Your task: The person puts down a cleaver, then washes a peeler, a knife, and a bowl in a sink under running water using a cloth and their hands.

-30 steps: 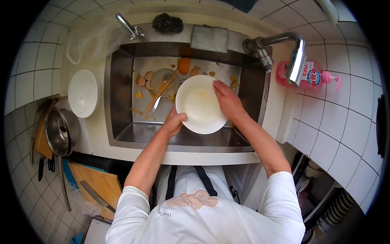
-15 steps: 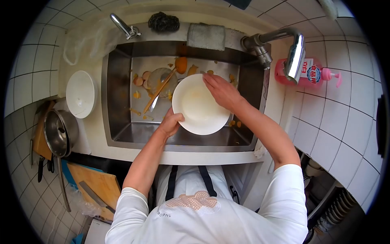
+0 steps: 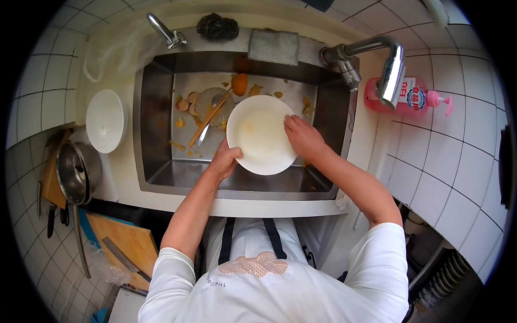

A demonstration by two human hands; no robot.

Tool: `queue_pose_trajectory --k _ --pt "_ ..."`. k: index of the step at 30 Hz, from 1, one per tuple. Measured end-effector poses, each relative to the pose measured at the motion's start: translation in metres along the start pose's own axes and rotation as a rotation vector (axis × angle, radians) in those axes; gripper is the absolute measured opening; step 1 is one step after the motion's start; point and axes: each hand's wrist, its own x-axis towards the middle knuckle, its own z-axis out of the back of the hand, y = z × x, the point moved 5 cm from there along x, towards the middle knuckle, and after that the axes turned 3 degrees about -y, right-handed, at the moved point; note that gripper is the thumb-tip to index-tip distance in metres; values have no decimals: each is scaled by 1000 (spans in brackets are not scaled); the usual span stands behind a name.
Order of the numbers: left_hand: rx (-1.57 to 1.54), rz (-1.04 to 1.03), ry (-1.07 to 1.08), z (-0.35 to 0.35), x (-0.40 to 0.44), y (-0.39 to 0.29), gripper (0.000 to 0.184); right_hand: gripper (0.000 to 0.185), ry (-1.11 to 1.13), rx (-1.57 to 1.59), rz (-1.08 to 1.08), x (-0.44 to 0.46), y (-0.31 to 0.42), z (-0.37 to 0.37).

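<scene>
A round white dish (image 3: pixel 261 134), looking like a shallow bowl or plate, is held over the sink, its inside facing up toward me. My left hand (image 3: pixel 226 159) grips its lower left rim, thumb on top and fingers underneath. My right hand (image 3: pixel 304 137) presses closed fingers against the inside right of the dish. A small dark patch shows at those fingertips; anything under them is hidden. Behind the dish, wooden chopsticks (image 3: pixel 211 119) and a shiny utensil (image 3: pixel 203 134) lean across a clear bowl (image 3: pixel 204 105) in the sink.
Eggshells (image 3: pixel 183 104), an orange piece (image 3: pixel 239 84) and food scraps lie in the steel sink (image 3: pixel 153 124). Another white bowl (image 3: pixel 106 121) stands left. Behind are a faucet (image 3: pixel 392 81), grey cloth (image 3: pixel 273 47) and dark scrubber (image 3: pixel 217 27). A pink soap bottle (image 3: pixel 406 97) is right.
My right hand has slid from the top right rim down to the right side of the dish, its fingers now more bent. The dish has shifted slightly left and up, still in my left hand.
</scene>
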Motion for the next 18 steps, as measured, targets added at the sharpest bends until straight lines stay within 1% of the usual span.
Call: queue_pose_trajectory --k 2,6,8,9,11,12,14,15,17,18 --pt "74 5 24 4 0 1 71 19 406 10 -215 -18 5 -5" --pt "104 -28 0 1 -1 -4 72 20 369 27 -264 -36 0 -12" --pt "41 -4 8 2 -1 -3 73 18 75 9 -161 -12 -5 1" --pt "45 -1 4 2 -2 -2 73 18 74 14 -161 -5 -6 -1" --pt "13 0 -14 2 -3 0 73 17 -67 -57 -50 3 -1 3" --pt "14 2 -15 2 -2 0 73 17 -67 -56 -51 -3 2 1" --pt "60 -51 10 2 -1 -2 74 16 200 71 -167 -27 10 -16" --pt "56 -50 12 2 -1 -1 74 16 203 68 -167 -31 18 -12" --pt "86 -62 13 1 -1 0 73 16 447 133 -257 -38 27 -17" --pt "86 -63 14 1 -1 0 73 15 407 115 -265 -34 22 -18"
